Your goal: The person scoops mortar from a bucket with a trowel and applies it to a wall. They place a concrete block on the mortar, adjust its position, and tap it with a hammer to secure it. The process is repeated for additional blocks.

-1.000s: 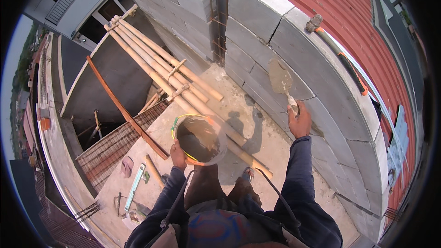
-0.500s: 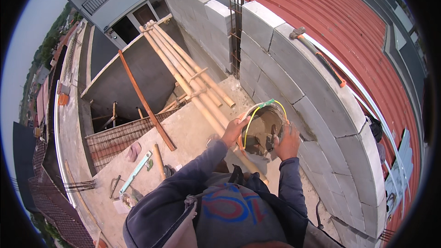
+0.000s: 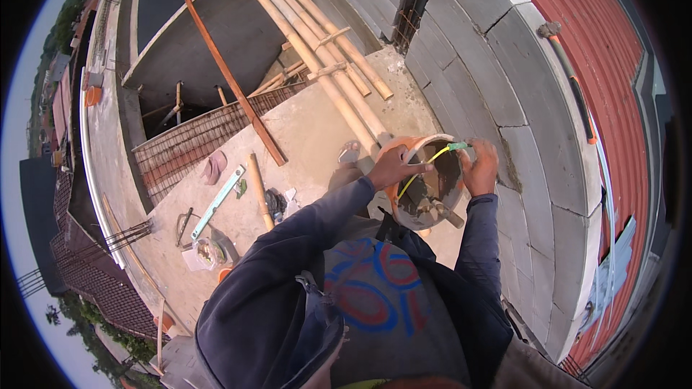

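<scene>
An orange bucket point(image 3: 404, 150) with grey mortar inside is tilted up against the grey block wall point(image 3: 504, 79). My left hand point(image 3: 389, 166) grips its near left rim. My right hand point(image 3: 481, 167) holds the right rim, where the yellow-green wire handle point(image 3: 432, 155) ends. A trowel with a wooden handle point(image 3: 441, 210) lies in the mortar. Both dark blue sleeves reach up from the lower edge.
Several bamboo poles point(image 3: 317, 50) lie across the concrete slab. A red plank point(image 3: 234, 90) leans by an open pit with a steel mesh point(image 3: 194, 137). A turquoise level point(image 3: 216, 203), a sandal point(image 3: 214, 167) and small tools lie to the left. An orange-handled tool point(image 3: 573, 79) rests on the wall top.
My right hand has left the wall, and the trowel it held now lies in the bucket. The bucket has come up to the wall, held in both hands.
</scene>
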Available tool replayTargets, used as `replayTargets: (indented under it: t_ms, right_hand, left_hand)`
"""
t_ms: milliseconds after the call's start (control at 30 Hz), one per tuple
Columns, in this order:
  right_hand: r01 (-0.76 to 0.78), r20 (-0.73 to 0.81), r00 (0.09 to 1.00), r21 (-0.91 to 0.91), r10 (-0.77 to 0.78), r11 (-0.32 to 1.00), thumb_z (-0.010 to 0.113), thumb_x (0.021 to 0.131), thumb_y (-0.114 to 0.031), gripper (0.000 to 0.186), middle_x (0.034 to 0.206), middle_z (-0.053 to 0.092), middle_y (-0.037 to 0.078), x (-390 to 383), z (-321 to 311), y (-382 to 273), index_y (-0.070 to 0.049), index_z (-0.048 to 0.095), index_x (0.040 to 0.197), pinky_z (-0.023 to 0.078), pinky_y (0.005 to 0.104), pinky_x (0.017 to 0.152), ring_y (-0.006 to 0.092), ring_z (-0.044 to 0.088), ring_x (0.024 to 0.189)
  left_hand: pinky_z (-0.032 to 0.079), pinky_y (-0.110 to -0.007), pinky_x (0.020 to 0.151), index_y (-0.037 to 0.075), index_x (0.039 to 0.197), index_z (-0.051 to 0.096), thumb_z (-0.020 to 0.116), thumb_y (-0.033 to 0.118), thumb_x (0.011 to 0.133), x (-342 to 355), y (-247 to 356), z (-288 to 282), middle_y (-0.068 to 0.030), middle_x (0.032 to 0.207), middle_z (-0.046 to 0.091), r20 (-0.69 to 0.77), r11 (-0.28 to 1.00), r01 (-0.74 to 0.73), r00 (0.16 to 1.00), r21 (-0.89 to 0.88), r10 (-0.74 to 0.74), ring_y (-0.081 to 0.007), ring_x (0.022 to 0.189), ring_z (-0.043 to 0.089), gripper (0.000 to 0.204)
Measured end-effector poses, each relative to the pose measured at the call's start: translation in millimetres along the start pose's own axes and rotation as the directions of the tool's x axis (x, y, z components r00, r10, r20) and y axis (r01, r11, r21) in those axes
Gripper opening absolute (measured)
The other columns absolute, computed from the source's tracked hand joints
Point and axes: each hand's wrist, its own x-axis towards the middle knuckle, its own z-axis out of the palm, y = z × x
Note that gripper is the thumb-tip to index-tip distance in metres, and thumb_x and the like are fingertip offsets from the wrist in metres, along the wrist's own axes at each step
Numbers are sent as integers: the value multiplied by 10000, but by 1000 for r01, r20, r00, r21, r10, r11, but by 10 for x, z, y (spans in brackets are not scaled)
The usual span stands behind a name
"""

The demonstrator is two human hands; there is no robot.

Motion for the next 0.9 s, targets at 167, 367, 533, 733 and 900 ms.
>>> replayTargets:
  t_ms: [167,367,533,733,900]
  right_hand:
    - [72,-110,991,-30,-74,997,815,873,-231,475,1194,702,201,636,405,-692,-94,652,1298,471,521,1054,440,613,1198]
    - [-415,300,824,-256,480,873,746,952,-464,644,1263,691,251,443,629,-805,-81,491,1402,503,563,1003,457,655,1189]
    - [-334,497,807,-61,319,940,741,927,-539,673,1132,735,262,564,907,-1217,-91,495,1366,558,509,908,436,717,1053]
    - [-113,498,857,-71,134,991,758,899,-354,596,1099,739,251,800,1047,-1796,-51,524,1355,562,502,905,424,716,1046]
    - [-102,510,856,10,82,995,750,878,-315,670,1109,727,258,934,904,-2088,-47,497,1437,561,496,943,433,707,1071]
  left_hand:
    - [465,-435,648,24,828,589,763,492,896,212,5,-588,-152,711,585,-218,998,-54,974,26,59,-310,661,596,503]
    - [477,-477,667,22,794,586,736,449,924,426,307,-1630,-188,718,622,-345,995,-86,933,59,101,-388,688,627,471]
    - [483,-467,659,14,771,591,732,488,947,499,661,-2316,-175,698,611,-501,992,-18,862,122,77,-355,669,628,525]
    - [441,-415,599,3,734,588,735,475,966,467,1097,-2795,-129,630,553,-514,984,-141,840,105,176,-245,585,525,546]
    - [393,-384,558,1,693,563,752,445,971,385,1267,-2859,-87,596,496,-546,945,-248,772,213,326,-189,565,430,557]
